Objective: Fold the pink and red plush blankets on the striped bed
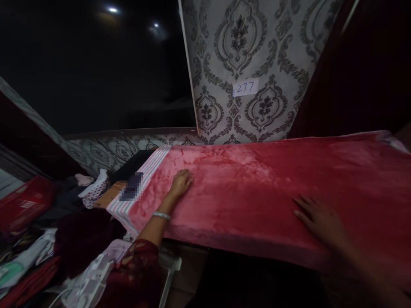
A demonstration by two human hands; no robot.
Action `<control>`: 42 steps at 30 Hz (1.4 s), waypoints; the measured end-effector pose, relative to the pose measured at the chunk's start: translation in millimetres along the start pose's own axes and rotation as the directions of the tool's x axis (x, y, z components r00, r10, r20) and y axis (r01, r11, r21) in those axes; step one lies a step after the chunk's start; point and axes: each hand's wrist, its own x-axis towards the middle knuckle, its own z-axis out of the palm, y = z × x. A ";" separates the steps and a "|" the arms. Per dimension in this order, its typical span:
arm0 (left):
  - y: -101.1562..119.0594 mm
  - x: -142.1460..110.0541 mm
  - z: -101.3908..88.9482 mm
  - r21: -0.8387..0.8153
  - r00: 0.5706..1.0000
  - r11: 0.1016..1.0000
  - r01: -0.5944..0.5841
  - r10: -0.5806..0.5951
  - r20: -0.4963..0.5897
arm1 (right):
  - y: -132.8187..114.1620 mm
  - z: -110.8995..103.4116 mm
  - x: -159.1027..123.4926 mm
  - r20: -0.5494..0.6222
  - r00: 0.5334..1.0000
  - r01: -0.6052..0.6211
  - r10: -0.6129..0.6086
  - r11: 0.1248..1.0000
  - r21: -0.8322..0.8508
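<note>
A red plush blanket (231, 192) lies over a long table-like surface in front of me, its front edge hanging down. My left hand (181, 184), with a bangle on the wrist, rests palm down on the left part of the blanket, fingers slightly bent and holding nothing. Further right, my right hand (319, 218) is spread flat over the same plush, fingers apart. A striped cloth border (154, 164) shows at the blanket's left end. On that end lies a dark, pixelated rectangular object (132, 187) whose kind I cannot make out.
Behind the surface stand a large dark screen (122, 68) and a patterned wall with a paper label (245, 87) reading 277. Piled clothes (28, 256), a red box (25, 203) and a white power strip (90, 282) crowd the left side. A dark panel rises at the right.
</note>
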 end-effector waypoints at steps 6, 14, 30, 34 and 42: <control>34.0 5.5 14.2 -0.127 0.983 0.975 -0.181 0.180 -0.017 | -47.6 -9.1 37.7 0.050 0.992 0.087 -0.112 0.931 0.353; 36.9 17.6 16.9 -0.158 0.971 0.958 -0.238 0.239 -0.012 | -144.3 12.6 103.1 0.061 0.959 0.214 -0.277 0.848 0.485; 67.5 34.8 36.3 -0.202 0.870 0.857 -0.474 0.492 0.042 | -174.3 58.3 127.4 -0.020 0.914 0.340 -0.406 0.736 0.585; 66.7 36.2 36.0 -0.245 0.860 0.835 -0.493 0.511 0.010 | -175.2 54.1 127.3 0.000 0.912 0.341 -0.409 0.760 0.554; 68.3 42.1 44.2 -0.217 0.878 0.858 -0.466 0.479 0.007 | -177.9 52.1 125.4 0.003 0.919 0.335 -0.394 0.785 0.520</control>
